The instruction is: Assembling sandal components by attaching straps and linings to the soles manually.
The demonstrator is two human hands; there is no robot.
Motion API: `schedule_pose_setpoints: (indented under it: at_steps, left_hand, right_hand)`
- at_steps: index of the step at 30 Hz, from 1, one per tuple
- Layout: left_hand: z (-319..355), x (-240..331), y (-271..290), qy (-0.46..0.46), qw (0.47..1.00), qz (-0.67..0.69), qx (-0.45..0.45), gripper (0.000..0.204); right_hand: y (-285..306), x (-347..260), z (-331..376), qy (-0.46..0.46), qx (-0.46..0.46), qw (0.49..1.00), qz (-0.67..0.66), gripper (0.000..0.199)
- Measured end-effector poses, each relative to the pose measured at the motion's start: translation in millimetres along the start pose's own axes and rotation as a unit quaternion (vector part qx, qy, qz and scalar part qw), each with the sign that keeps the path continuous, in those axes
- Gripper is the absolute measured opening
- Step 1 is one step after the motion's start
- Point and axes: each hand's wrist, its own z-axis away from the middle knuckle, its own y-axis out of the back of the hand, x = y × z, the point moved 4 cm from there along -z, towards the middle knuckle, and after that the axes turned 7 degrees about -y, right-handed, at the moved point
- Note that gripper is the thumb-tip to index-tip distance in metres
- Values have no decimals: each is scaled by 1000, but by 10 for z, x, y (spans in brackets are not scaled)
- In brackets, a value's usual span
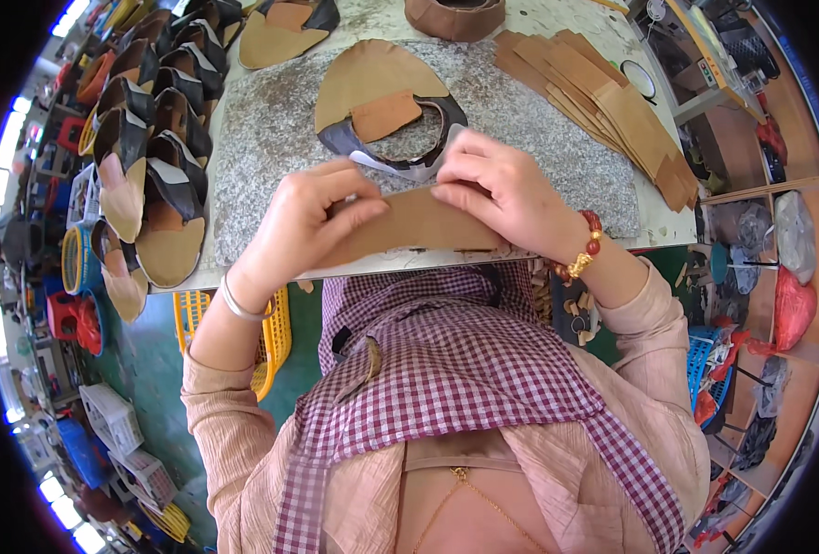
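Observation:
A tan strip of leather-like material (418, 222) is stretched between my two hands at the front edge of the table. My left hand (321, 212) grips its left part, thumb on top. On the right part, my right hand (497, 189) pinches with thumb and fingers. Just beyond the strip lies a shoe upper (382, 78), with a tan toe, a dark collar and an orange-brown tongue. Its pale collar edge lies close to the fingers of both hands; whether they touch it, I cannot tell.
A fanned stack of brown strips (603, 92) lies at the right. Rows of dark and tan shoe uppers (164, 120) fill the left side. A speckled grey work mat (261, 138) covers the table middle. A brown round piece (455, 18) sits at the back; a yellow basket (275, 342) stands below.

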Motion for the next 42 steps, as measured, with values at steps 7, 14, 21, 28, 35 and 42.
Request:
schedule_pose_setpoints:
  at_steps: [7,14,21,28,35,42]
  left_hand:
    - [-181,-341,-15,-80,997,-2,16,8]
    - [-221,-380,35,0,999,21,33,11]
    - [-241,-423,27,27,998,35,41,15]
    - [-247,-479,17,41,997,40,51,14]
    - [-259,-503,5,32,995,52,79,12]
    - [-313,-470,-12,62,996,-24,57,11]
  right_hand:
    - [-36,313,-185,33,3,999,29,16]
    - [27,302,-241,-35,-15,999,15,16]
    - [24,334,-272,-21,-3,1000,15,24]
    - [25,371,-290,-47,-8,999,-1,24]
    - [-19,360,-302,-55,3,995,86,14]
    - [-168,301,-278,20,54,989,137,13]
